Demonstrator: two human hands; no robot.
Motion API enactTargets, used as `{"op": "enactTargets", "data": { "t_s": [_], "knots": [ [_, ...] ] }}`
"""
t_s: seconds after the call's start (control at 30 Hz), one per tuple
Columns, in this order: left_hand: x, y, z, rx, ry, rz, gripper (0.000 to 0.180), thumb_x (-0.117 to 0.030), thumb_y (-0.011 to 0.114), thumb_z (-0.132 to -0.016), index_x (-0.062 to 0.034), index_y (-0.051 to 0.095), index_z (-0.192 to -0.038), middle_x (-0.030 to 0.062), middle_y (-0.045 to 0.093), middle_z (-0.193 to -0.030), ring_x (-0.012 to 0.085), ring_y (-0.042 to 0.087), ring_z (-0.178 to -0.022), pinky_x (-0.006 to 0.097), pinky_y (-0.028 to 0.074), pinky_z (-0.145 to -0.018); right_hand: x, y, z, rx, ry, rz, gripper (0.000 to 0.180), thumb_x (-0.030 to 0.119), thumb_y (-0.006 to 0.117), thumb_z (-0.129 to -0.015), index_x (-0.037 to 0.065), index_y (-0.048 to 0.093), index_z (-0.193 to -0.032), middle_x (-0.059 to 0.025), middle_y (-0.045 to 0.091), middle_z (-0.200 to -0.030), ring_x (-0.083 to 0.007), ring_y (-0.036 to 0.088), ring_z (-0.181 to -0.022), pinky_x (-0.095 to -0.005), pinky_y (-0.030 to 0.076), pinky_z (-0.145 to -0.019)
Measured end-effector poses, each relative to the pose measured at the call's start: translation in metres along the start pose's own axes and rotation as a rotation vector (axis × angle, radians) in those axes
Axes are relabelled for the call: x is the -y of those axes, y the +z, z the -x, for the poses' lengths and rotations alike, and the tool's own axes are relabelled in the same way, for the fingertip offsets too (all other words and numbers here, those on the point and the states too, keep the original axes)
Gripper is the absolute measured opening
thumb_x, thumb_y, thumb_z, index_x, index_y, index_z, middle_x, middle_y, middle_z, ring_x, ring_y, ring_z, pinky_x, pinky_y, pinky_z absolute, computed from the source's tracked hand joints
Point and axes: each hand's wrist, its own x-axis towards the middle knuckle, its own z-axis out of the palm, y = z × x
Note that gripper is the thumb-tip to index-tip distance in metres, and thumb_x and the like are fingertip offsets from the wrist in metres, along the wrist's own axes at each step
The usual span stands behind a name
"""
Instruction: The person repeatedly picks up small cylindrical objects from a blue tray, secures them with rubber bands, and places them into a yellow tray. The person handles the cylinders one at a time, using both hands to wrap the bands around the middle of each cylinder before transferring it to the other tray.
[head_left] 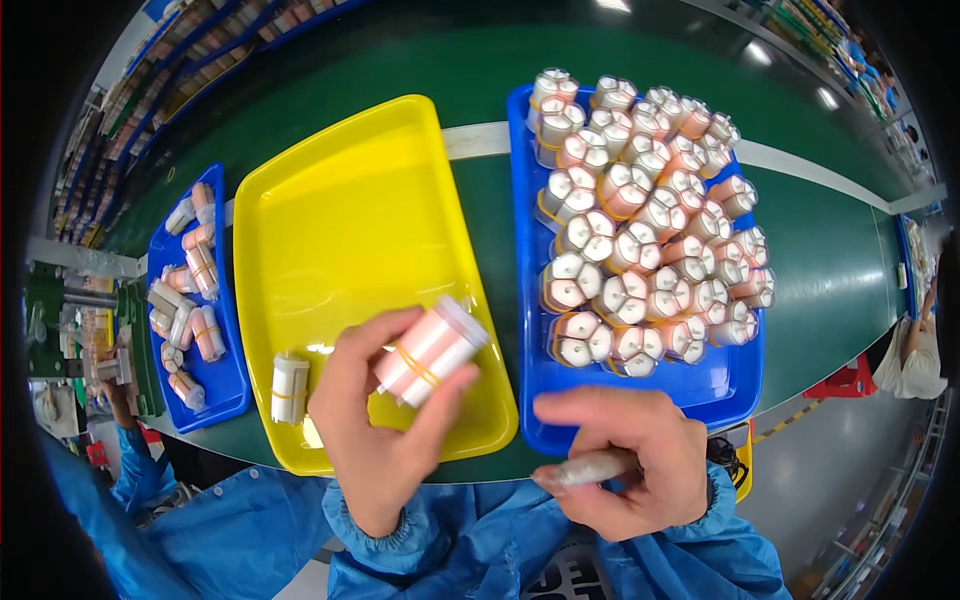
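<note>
My left hand [375,430] grips a bundle of pink and white cylinders [430,350] bound by a yellow rubber band, held over the near part of the yellow tray [350,200]. My right hand [625,455] rests at the near edge of the blue tray [525,300], its fingers closed on a small grey tool or strip [590,467] that is too blurred to identify. The blue tray holds several banded bundles [645,230] standing on end. One white bundle [290,387] lies in the yellow tray's near left corner.
A smaller blue tray [230,390] at the left holds several loose pink and white cylinders. All trays sit on a green conveyor belt [830,260]. Another person in blue sleeves [140,470] works at the left. Shelving lines the far left.
</note>
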Motion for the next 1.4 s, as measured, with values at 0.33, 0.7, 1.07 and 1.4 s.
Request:
{"op": "enactTargets", "data": {
  "t_s": [0.33,0.7,1.07,1.4],
  "knots": [
    [-0.011,0.006,0.011,-0.195,-0.093,0.651,0.071,-0.068,0.071,-0.072,0.0003,0.060,-0.090,0.0090,0.059,-0.090,0.0140,0.053,-0.072,0.027,0.043,-0.067,-0.007,0.033,-0.023,0.070,-0.040,-0.010,0.040,0.001,0.074,-0.077,-0.001,0.060,-0.114,-0.0052,0.065,-0.068,-0.0062,0.058,-0.054,-0.0203,0.041,-0.047],
    [-0.003,0.002,0.003,0.003,-0.338,0.985,0.066,-0.049,0.030,-0.101,0.0022,0.035,-0.141,0.0100,0.056,-0.097,0.0190,0.057,-0.076,0.033,0.047,-0.063,-0.031,0.038,-0.010,-0.012,0.194,0.143,0.019,0.008,0.071,-0.084,0.002,0.059,-0.097,-0.0055,0.063,-0.066,-0.0080,0.059,-0.051,-0.0228,0.044,-0.045],
    [0.008,0.006,0.003,-0.014,-0.456,1.119,0.057,-0.054,0.016,-0.103,-0.0067,0.048,-0.103,0.0078,0.049,-0.088,0.0136,0.044,-0.057,0.024,0.035,-0.057,-0.029,0.039,-0.014,0.015,0.183,0.153,0.019,0.008,0.071,-0.085,0.003,0.059,-0.098,-0.0057,0.064,-0.068,-0.0094,0.060,-0.053,-0.0235,0.045,-0.048],
    [0.011,0.003,-0.002,0.055,-0.526,1.421,0.064,-0.063,0.023,-0.098,-0.0055,0.051,-0.100,0.0059,0.045,-0.084,0.0160,0.043,-0.056,0.026,0.034,-0.049,-0.028,0.039,-0.014,0.017,0.139,0.179,0.021,0.007,0.072,-0.083,0.003,0.061,-0.100,-0.0077,0.066,-0.074,-0.0140,0.063,-0.055,-0.0254,0.049,-0.050]
  ]
}}
